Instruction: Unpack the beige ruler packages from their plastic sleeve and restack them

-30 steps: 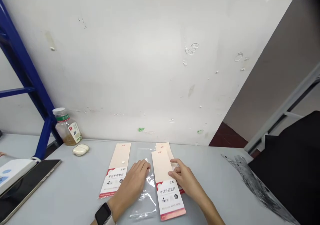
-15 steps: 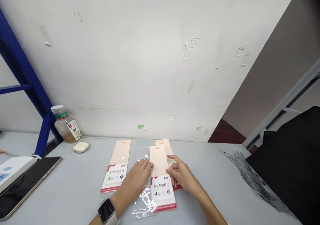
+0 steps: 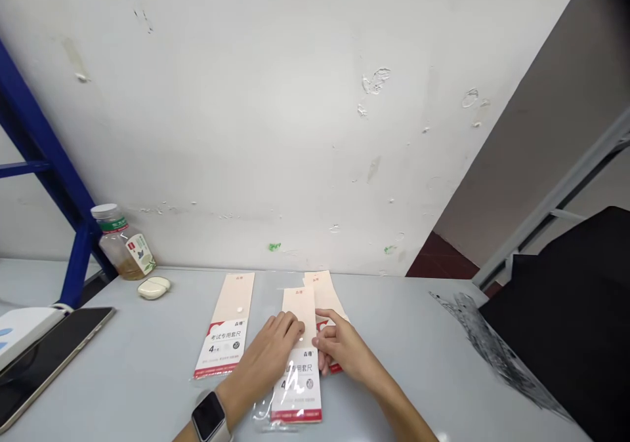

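Head view.
Surface: grey table [image 3: 162, 363] against a chipped white wall [image 3: 236, 101]; blue metal frame [image 3: 52, 140] at left, black item [image 3: 566, 317] at right.
Cards, pale with red trim, at least three: one left card [image 3: 225, 327]; one middle card [image 3: 296, 399] between the hands; at least one rear card [image 3: 322, 292], partly hidden.
Hands, two: right hand [image 3: 344, 347] grasping the middle card's right edge, thumb on top; left hand [image 3: 273, 347] laid over its left side, grip cannot be told.
Watch [image 3: 209, 417], one.
Containers: clear sleeve [image 3: 262, 414], its film glinting across the middle card; one white-capped jar [image 3: 118, 252], amber contents low inside.
Cream case [image 3: 154, 288], one.
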Available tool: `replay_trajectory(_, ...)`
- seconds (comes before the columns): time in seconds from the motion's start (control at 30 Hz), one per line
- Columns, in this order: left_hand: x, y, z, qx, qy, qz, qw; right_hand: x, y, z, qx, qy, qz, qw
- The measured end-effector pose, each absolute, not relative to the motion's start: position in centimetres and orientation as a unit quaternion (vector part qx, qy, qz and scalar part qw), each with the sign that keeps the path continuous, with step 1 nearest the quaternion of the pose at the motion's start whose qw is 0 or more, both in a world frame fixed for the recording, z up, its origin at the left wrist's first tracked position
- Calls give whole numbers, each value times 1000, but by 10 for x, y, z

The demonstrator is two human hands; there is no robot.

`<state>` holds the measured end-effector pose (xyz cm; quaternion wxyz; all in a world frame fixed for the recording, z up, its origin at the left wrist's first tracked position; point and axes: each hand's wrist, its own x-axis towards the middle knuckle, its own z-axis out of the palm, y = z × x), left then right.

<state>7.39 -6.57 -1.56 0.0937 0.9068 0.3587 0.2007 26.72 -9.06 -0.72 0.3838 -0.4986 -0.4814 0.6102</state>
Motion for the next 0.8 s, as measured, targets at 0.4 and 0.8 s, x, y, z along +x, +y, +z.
replay_trajectory(0.4, 70, -60, 2, 792, 477, 353, 141, 271, -89, -5, -481, -473, 589, 444)
replay_trajectory(0.8, 68, -54, 6, 635, 471, 378, 482, 262, -94, 1, -453, -495, 593, 446)
